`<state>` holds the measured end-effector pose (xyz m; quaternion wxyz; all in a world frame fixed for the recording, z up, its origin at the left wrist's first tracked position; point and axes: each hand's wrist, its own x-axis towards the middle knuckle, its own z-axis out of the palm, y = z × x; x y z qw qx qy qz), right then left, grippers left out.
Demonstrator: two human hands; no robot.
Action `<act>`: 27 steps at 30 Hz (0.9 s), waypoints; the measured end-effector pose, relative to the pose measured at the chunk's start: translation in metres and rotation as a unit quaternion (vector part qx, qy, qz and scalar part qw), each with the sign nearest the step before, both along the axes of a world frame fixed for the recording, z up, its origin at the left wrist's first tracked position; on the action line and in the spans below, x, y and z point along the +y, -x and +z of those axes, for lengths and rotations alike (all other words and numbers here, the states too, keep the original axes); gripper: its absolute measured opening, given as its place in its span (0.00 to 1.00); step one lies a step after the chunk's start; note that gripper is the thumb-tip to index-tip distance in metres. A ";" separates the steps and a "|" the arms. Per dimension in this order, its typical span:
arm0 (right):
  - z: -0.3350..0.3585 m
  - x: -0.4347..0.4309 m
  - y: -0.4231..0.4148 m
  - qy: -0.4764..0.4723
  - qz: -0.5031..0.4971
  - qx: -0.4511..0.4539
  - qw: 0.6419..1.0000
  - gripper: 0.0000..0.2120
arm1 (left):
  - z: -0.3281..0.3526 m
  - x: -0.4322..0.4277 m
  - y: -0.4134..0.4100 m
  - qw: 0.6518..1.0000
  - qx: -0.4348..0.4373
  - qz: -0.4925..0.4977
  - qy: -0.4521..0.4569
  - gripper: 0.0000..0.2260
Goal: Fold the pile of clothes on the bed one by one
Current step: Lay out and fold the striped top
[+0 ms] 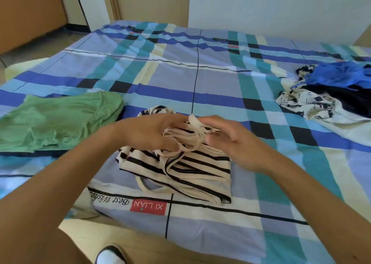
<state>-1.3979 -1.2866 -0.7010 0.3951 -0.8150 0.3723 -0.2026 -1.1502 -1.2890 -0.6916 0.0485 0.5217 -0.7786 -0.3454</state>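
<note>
Striped top (180, 169) near the bed's (200, 83) front edge; left hand (148, 131) gripped its straps (186, 137), likely gathering them; right hand (226, 135) blurred, grasp unclear.

A plain white wall (281, 7) stands behind the bed with a blue, teal and cream plaid sheet (210, 79). A tan wooden door panel (152, 1) adjoins the wall, an orange-brown wooden cabinet (30, 13) stands far left on pale beige floor (40, 49). Soft, even daylight.

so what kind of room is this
Probably a home bedroom: a plaid-sheeted bed fills the view, with a striped top being folded on it and a pile of unfolded clothes at its right.
</note>
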 end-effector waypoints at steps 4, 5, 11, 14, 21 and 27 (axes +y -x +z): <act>-0.016 0.001 -0.002 0.045 0.065 0.080 0.994 0.25 | 0.004 -0.002 -0.018 0.996 0.006 0.059 0.069 0.28; -0.014 0.002 -0.002 0.061 0.050 0.037 0.996 0.23 | 0.003 0.000 -0.018 0.992 0.007 0.074 0.104 0.27; -0.029 0.008 -0.008 0.086 0.025 0.023 0.996 0.29 | -0.017 0.010 0.008 0.980 0.003 -0.008 0.199 0.30; -0.065 0.018 -0.016 0.098 0.083 0.253 0.959 0.34 | -0.048 0.006 0.010 0.972 -0.178 -0.020 0.152 0.35; -0.067 0.028 -0.007 0.091 0.104 0.225 0.965 0.32 | -0.044 0.018 0.001 0.939 -0.327 -0.015 0.106 0.31; -0.061 0.020 0.019 0.098 -0.163 0.048 0.981 0.21 | -0.001 0.027 -0.026 0.978 -0.116 0.071 0.160 0.32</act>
